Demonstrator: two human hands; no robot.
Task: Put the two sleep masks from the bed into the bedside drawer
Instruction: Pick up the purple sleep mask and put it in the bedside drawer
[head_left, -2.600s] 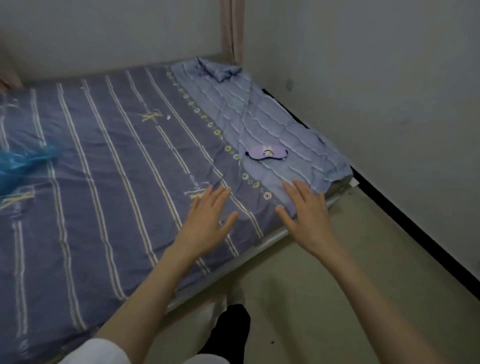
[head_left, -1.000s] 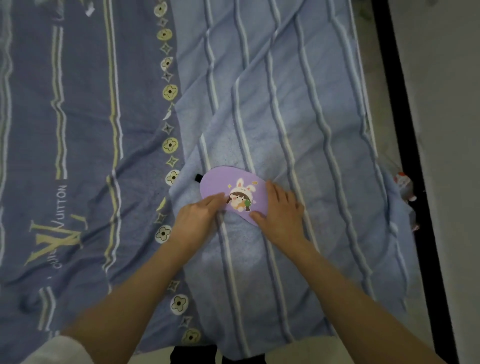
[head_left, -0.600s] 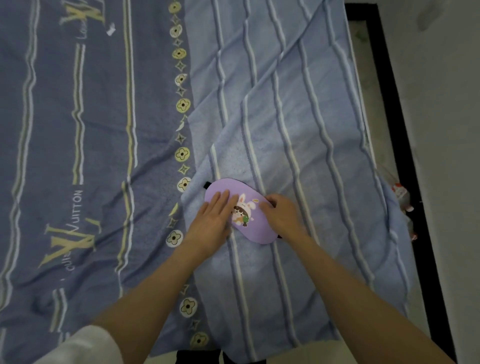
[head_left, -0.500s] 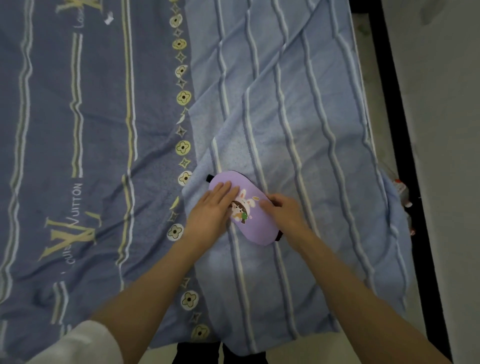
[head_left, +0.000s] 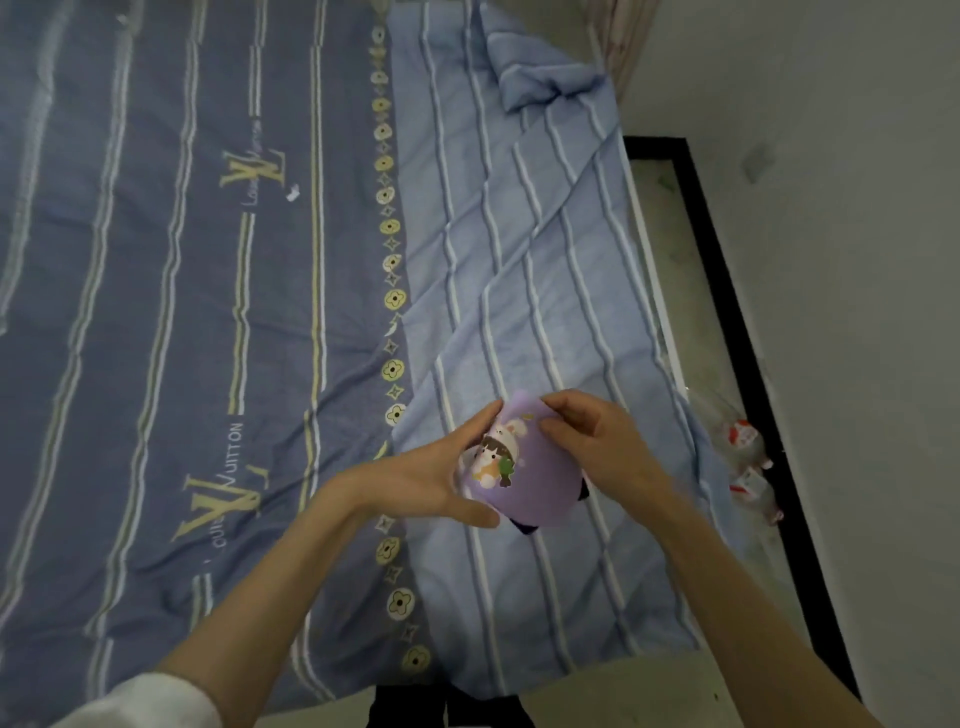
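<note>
A purple sleep mask (head_left: 535, 480) with a cartoon girl and rabbit printed on it is lifted just above the bed (head_left: 208, 312). Both hands hold it. My left hand (head_left: 431, 478) grips its left side with the thumb under the lower edge. My right hand (head_left: 597, 441) pinches its upper right edge. A black strap shows below the mask. I see only one mask; no drawer is in view.
A light blue striped blanket (head_left: 519, 260) covers the bed's right part, over a darker striped sheet. Along the bed's right side runs a narrow floor strip with small red-and-white packets (head_left: 743, 452), then a black skirting and the wall.
The mask was lying flat on the blanket under my fingers; now both hands have it gripped and raised off the blanket, closer to me. The camera view has pulled back.
</note>
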